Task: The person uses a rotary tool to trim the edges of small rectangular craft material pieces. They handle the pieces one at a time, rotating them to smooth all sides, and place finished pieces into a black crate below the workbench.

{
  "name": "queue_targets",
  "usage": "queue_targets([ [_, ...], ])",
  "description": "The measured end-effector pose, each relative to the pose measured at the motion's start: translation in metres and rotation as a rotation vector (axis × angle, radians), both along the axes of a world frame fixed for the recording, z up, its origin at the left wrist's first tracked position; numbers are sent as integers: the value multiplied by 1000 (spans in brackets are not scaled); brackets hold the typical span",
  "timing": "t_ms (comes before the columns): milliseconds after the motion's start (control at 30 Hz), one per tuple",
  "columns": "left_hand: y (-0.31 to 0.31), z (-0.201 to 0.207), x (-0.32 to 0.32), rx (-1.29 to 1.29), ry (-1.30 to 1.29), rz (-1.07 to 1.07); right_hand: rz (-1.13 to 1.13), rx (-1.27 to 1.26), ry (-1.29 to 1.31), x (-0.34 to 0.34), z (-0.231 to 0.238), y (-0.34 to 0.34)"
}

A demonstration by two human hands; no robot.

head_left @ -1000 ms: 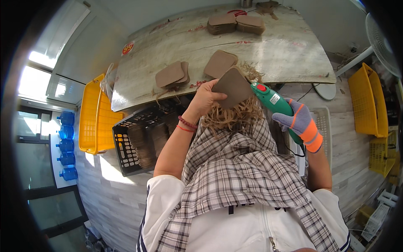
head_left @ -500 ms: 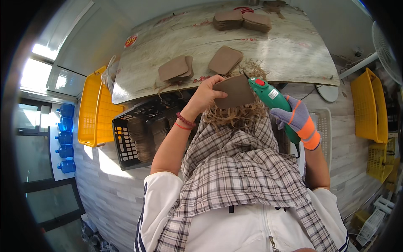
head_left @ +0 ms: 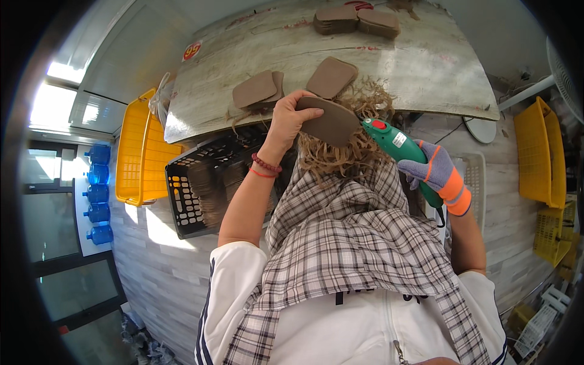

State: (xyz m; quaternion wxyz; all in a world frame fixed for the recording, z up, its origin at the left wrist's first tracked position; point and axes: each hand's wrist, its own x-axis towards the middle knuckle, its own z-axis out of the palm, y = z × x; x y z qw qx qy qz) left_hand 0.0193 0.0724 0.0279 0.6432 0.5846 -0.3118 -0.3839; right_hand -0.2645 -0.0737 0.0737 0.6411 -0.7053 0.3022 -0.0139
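Left hand [head_left: 291, 121] raised, fingers gripping a brown leather piece [head_left: 330, 121] above the lap; gloved right hand [head_left: 439, 173] clasps a green rotary tool [head_left: 398, 148] — its tip at the piece's edge. Beyond — a pale wooden table [head_left: 292, 55], yellow crates [head_left: 135, 149].

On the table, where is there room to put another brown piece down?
The table is bare on its right side, right of the far stacks. Another free patch lies between the red sticker and those stacks. It is crowded near the hands, by the brown pieces and curly shavings.
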Motion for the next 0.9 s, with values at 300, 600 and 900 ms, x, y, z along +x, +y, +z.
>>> queue_targets([
  [300, -4, 6, -8, 116, -91, -167, 50, -28, 45, 6, 0, 2],
  [600, -8, 19, -14, 238, -178, -345, 26, 13, 8, 18, 5, 8],
  [900, -3, 6, 4, 190, -142, -353, -33, 54, -101, 38, -11, 18],
])
